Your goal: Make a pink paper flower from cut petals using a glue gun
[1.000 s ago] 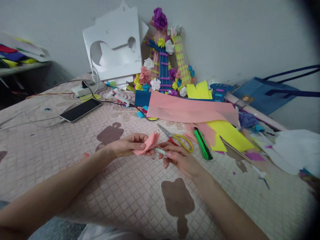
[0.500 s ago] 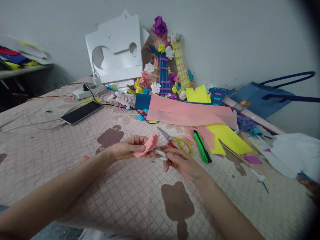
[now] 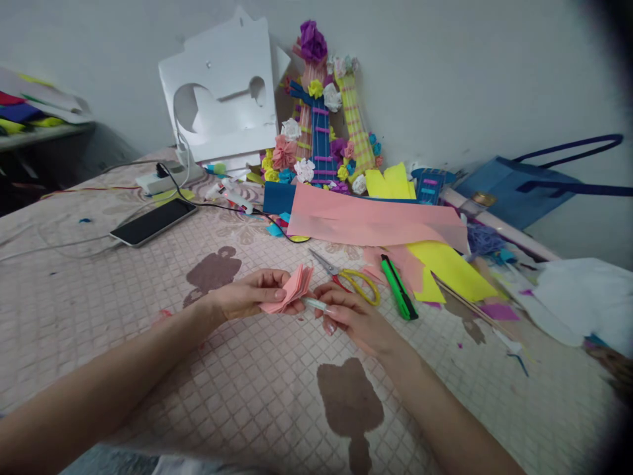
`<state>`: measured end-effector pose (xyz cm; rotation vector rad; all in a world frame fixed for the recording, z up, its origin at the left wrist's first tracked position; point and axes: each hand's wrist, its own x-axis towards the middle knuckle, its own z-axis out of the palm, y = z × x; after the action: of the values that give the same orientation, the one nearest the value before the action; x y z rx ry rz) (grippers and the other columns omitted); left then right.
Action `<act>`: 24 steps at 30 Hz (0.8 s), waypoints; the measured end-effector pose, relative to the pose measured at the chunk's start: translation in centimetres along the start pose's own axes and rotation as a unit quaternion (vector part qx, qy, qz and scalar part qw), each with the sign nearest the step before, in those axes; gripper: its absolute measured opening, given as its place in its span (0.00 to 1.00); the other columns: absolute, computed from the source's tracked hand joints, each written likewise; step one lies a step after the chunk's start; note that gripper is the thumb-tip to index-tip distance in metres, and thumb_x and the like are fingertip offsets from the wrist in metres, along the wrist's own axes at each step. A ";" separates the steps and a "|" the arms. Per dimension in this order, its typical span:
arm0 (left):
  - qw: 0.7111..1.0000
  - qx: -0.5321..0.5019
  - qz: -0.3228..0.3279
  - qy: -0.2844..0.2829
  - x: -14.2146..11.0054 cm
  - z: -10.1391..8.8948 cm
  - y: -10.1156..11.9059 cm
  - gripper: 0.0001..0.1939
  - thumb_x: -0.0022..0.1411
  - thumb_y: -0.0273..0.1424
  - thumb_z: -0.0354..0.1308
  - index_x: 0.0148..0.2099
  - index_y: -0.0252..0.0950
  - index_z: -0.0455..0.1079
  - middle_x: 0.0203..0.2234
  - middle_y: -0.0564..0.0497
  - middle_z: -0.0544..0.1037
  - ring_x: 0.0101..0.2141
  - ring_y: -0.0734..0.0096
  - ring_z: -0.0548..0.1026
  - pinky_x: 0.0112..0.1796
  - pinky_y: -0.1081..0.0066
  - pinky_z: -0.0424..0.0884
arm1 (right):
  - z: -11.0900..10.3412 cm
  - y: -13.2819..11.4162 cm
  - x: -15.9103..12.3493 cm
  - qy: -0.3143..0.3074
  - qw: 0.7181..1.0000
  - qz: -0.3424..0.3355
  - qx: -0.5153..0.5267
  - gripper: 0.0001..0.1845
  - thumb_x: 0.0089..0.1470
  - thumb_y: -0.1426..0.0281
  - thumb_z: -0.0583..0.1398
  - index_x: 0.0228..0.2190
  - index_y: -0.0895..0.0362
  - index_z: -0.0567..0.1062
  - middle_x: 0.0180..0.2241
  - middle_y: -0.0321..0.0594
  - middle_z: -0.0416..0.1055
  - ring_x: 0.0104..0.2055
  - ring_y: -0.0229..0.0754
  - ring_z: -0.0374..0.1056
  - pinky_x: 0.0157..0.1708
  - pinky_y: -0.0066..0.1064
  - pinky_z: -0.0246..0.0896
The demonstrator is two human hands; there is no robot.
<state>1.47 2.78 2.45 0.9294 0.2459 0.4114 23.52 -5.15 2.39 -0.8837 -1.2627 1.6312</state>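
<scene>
Pinched between the thumb and fingers of my left hand (image 3: 262,293) is a small stack of folded pink paper (image 3: 291,291), its layers fanned out at the top. A short pale, semi-clear strip (image 3: 314,303) runs from the lower right side of that paper to my right hand (image 3: 351,315). My right fingers close on the strip's outer end; whether its other end is fixed to the paper is hidden. Scissors (image 3: 350,278) with yellow and red handles lie just behind my right hand. To their right rests a green utility knife (image 3: 398,287).
Behind are a long pink paper sheet (image 3: 376,218), yellow paper (image 3: 455,267) and a glue gun (image 3: 236,198). A phone (image 3: 154,221) with cables lies left, near a power strip (image 3: 168,177). Paper-flower decorations (image 3: 321,138) and a white foam board (image 3: 222,86) lean against the wall.
The pale strip was bent in a curve half a second ago and is straighter now. Both hands keep their grip with little movement. The view has shifted slightly.
</scene>
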 end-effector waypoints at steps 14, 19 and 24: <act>0.999 0.002 0.028 0.017 0.0 0.2 0.2 0.12 0.54 0.30 0.66 0.39 0.28 0.72 0.32 0.44 0.79 0.32 0.73 0.76 0.36 0.77 0.69 | 0.0 -0.7 0.0 0.014 0.998 -0.041 -0.046 0.12 0.51 0.64 0.63 0.39 0.53 0.76 0.40 0.38 0.69 0.28 0.31 0.64 0.28 0.27 0.63; 0.999 0.002 0.026 0.025 0.2 0.3 0.0 0.12 0.54 0.28 0.65 0.41 0.28 0.71 0.35 0.42 0.79 0.36 0.71 0.77 0.39 0.75 0.69 | -0.8 -1.0 0.1 0.080 0.985 -0.072 -0.136 0.10 0.51 0.66 0.62 0.38 0.52 0.75 0.29 0.33 0.69 0.28 0.34 0.65 0.30 0.28 0.62; 0.999 0.002 0.029 0.020 0.2 0.2 -0.2 0.10 0.54 0.27 0.65 0.39 0.28 0.71 0.38 0.42 0.78 0.35 0.73 0.76 0.38 0.76 0.69 | -1.2 -0.4 0.2 0.106 0.981 -0.082 -0.143 0.09 0.53 0.65 0.62 0.38 0.51 0.74 0.25 0.31 0.68 0.27 0.33 0.65 0.30 0.28 0.61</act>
<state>1.80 2.58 2.38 0.9351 0.2573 0.4827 24.63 -4.53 2.52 -1.0662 -1.3986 1.2113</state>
